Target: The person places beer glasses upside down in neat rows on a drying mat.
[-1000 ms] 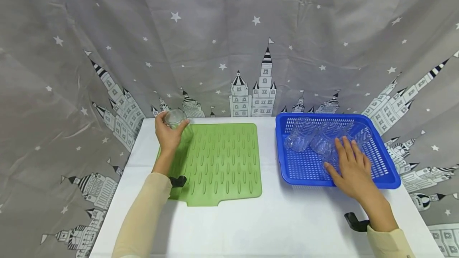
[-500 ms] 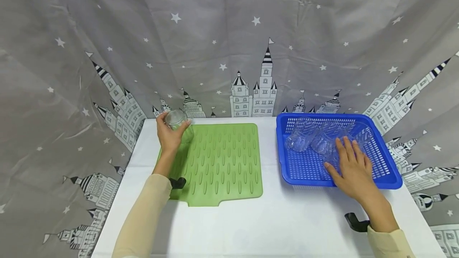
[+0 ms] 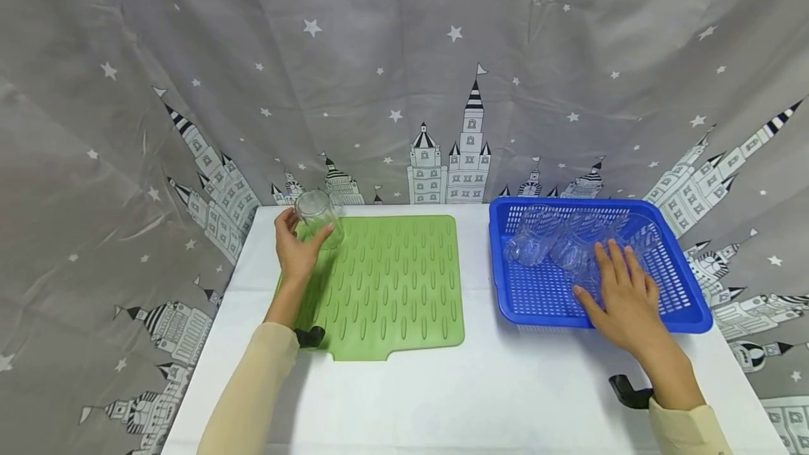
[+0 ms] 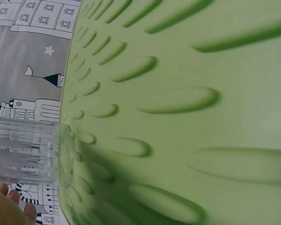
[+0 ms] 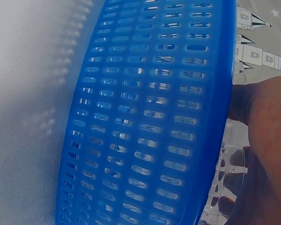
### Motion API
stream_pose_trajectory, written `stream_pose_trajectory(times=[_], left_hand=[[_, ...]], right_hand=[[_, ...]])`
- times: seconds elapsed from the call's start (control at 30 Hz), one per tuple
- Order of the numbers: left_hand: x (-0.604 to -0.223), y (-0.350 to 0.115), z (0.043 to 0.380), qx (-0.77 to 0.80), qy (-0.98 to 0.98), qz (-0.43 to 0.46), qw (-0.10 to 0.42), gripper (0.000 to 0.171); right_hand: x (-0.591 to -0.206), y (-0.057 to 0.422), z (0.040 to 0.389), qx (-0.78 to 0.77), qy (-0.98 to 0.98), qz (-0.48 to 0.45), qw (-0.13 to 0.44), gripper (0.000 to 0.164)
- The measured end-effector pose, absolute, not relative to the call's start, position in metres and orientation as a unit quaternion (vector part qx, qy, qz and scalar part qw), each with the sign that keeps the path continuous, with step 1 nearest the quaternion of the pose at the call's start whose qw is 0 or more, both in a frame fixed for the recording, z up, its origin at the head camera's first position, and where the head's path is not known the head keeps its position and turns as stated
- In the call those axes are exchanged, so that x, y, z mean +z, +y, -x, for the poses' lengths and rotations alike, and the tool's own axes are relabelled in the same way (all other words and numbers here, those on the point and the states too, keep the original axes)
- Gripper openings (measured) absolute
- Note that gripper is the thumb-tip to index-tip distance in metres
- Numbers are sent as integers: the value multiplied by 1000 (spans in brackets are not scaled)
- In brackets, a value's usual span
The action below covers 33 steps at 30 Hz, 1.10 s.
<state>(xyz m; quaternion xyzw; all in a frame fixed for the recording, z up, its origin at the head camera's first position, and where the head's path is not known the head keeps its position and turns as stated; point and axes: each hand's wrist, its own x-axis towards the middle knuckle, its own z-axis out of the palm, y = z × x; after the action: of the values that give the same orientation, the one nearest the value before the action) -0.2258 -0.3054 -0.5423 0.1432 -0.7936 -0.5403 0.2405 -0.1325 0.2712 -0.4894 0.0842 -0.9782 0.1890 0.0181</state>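
Observation:
A clear drinking glass (image 3: 318,209) stands on the far left corner of the green ridged mat (image 3: 392,279). My left hand (image 3: 297,251) is around its near side, thumb to the right and fingers to the left, loosely spread. In the left wrist view the fingertips (image 4: 29,212) show beside the glass (image 4: 23,150), with a gap between. At the right, my right hand (image 3: 626,304) reaches over the near rim of a blue basket (image 3: 537,318), its fingers extended over several clear glasses (image 3: 565,251). Through a glass (image 5: 233,161) in the right wrist view, some of its fingers show.
The mat and basket sit side by side on a white-covered table (image 3: 474,399), with a strip of cloth between them. A grey curtain (image 3: 354,76) printed with castles and stars hangs right behind the table's far edge. Black camera mounts stick out at both wrists.
My left hand has loosened from the glass and slid slightly down and back, leaving the glass standing on the mat. My right hand stays over the basket. The head view has shifted slightly.

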Motion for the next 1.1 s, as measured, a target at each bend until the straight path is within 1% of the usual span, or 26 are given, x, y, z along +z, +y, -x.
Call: stream_pose_trajectory(times=[0.27,0.47,0.63,0.77,0.9,0.97,1.1], left_hand=[[-553,-316,199,-538,-801,-145,218,92],[-554,-330,173,-519,-826,-134,178,95],[-557,-341,153,-494,-850,-128,128,98],[-556,-345,138,-444,-887,-107,69,101],[-553,-345,126,-363,-929,-67,13,100],[-552,-343,121,-332,-942,-50,-2,98],[-552,-341,112,-298,-954,-37,-11,97]], right_hand=[[-490,272,134,187,-979,-85,15,87],[-490,272,135,188,-978,-84,18,87],[-492,273,135,187,-979,-83,20,87],[-492,274,135,187,-979,-83,22,86],[-491,274,134,187,-979,-83,19,86],[-491,274,134,184,-979,-82,17,86],[-490,272,134,184,-980,-78,16,83]])
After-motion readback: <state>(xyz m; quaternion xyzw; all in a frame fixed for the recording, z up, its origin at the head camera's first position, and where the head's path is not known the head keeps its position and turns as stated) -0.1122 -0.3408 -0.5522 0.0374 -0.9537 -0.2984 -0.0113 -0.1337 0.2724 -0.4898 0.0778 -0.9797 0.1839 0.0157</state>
